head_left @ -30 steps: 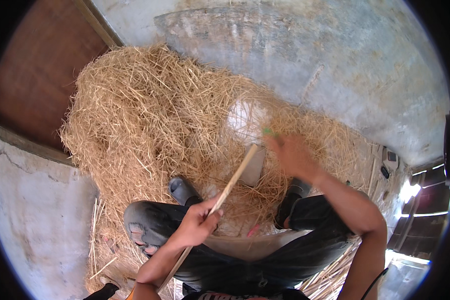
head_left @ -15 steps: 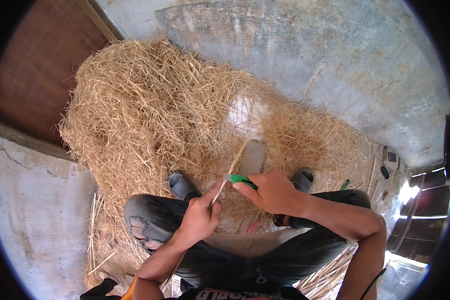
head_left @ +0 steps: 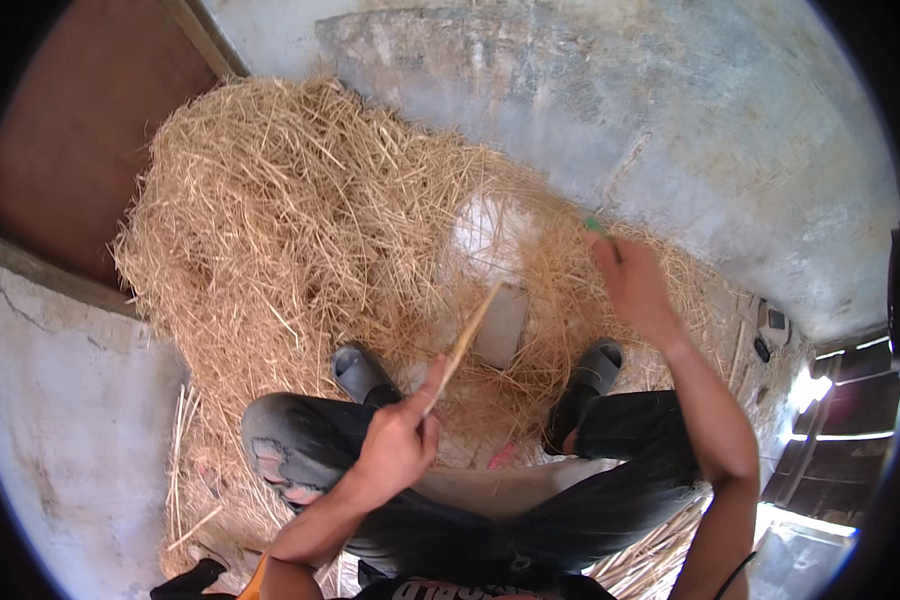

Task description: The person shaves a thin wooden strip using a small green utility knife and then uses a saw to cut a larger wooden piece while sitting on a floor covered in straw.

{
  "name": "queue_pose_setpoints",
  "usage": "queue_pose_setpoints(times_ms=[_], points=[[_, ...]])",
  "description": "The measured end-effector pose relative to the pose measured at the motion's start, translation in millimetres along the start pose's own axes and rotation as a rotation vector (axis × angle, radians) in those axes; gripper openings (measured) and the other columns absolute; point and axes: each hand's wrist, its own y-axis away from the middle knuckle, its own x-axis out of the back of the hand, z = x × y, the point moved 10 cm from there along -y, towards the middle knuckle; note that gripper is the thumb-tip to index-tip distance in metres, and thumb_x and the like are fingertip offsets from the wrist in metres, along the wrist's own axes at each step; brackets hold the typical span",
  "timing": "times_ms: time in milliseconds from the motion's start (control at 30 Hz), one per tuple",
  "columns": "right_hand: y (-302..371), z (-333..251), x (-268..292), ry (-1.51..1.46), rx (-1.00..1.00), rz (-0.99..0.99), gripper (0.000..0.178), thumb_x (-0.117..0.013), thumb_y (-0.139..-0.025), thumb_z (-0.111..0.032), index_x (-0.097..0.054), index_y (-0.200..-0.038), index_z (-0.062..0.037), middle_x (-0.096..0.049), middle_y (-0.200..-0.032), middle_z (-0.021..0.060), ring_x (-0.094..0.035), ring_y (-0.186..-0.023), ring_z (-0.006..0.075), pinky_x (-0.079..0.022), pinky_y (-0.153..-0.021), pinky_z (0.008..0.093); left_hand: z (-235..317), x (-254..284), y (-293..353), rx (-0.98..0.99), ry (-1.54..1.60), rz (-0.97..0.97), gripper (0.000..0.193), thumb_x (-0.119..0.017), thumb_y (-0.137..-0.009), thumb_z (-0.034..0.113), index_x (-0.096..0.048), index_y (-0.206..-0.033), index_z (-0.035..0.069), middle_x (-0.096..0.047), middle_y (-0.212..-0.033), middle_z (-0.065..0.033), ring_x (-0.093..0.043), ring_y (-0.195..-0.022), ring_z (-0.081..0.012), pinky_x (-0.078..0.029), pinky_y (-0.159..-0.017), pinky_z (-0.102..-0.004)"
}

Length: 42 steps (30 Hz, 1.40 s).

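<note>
My left hand is closed on a thin pale wooden strip, its index finger stretched along it. The strip slants up and away from me, its far end over a flat grey block. My right hand, smeared by motion, is raised well to the right and beyond the strip's tip. It grips a green-handled utility knife; only part of the green handle shows, and its blade cannot be made out. Knife and strip are apart.
A large heap of curly straw-coloured shavings covers the floor ahead and left. A whitish patch shows through it. Grey slippers flank the block. Long strips lie at my right. A stained wall rises behind.
My right hand has swung the knife away from the strip, forward and to the right. My left hand stays nearly in place, still gripping the strip.
</note>
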Motion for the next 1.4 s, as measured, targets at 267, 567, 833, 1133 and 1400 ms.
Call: queue_pose_setpoints(times_ms=[267, 567, 833, 1133, 1400], points=[[86, -67, -108, 0.021, 0.35, -0.385, 0.05, -0.055, -0.102, -0.047, -0.072, -0.091, -0.0012, -0.062, -0.066, 0.0245, -0.063, -0.061, 0.0425, -0.049, -0.058, 0.0491, 12, -1, -8, -0.091, -0.109, 0.07, 0.07, -0.058, -0.085, -0.006, -0.042, -0.153, 0.006, -0.058, -0.067, -0.0237, -0.063, -0.062, -0.0396, -0.052, -0.062, -0.0423], [-12, 36, -70, 0.262, 0.104, -0.111, 0.061, -0.047, -0.105, -0.05, -0.068, -0.081, 0.002, -0.061, -0.062, 0.0232, -0.062, -0.058, 0.0376, -0.049, -0.06, 0.0493, 6, -9, -2, -0.137, -0.147, 0.06, 0.072, -0.06, -0.084, -0.005, -0.043, -0.153, 0.006, -0.058, -0.067, -0.0228, -0.062, -0.06, -0.0394, -0.051, -0.06, -0.044], [60, -40, -93, -0.016, 0.277, -0.227, 0.055, -0.055, -0.102, -0.05, -0.069, -0.083, 0.0002, -0.061, -0.063, 0.0234, -0.063, -0.059, 0.0412, -0.05, -0.058, 0.0485, 2, -1, -8, -0.088, -0.16, 0.08, 0.073, -0.06, -0.084, -0.004, -0.041, -0.154, 0.009, -0.06, -0.07, -0.0216, -0.064, -0.063, -0.0392, -0.052, -0.061, -0.0454], [78, -55, -135, 0.163, 0.443, -0.415, 0.054, -0.058, -0.1, -0.049, -0.065, -0.076, -0.0011, -0.059, -0.061, 0.0228, -0.06, -0.06, 0.0449, -0.047, -0.055, 0.0503, -8, -10, -14, -0.077, -0.233, 0.046, 0.071, -0.059, -0.084, -0.005, -0.043, -0.152, 0.006, -0.059, -0.066, -0.0237, -0.064, -0.061, -0.0395, -0.052, -0.062, -0.0452], [-51, 73, 13, 0.212, -0.067, 0.058, 0.054, -0.048, -0.106, -0.044, -0.066, -0.09, 0.0036, -0.061, -0.066, 0.0189, -0.056, -0.056, 0.0318, -0.047, -0.062, 0.0448, -2, -6, 8, -0.102, -0.087, 0.025, 0.071, -0.06, -0.084, 0.0, -0.044, -0.153, 0.013, -0.062, -0.071, -0.0246, -0.066, -0.065, -0.0417, -0.053, -0.064, -0.0497]])
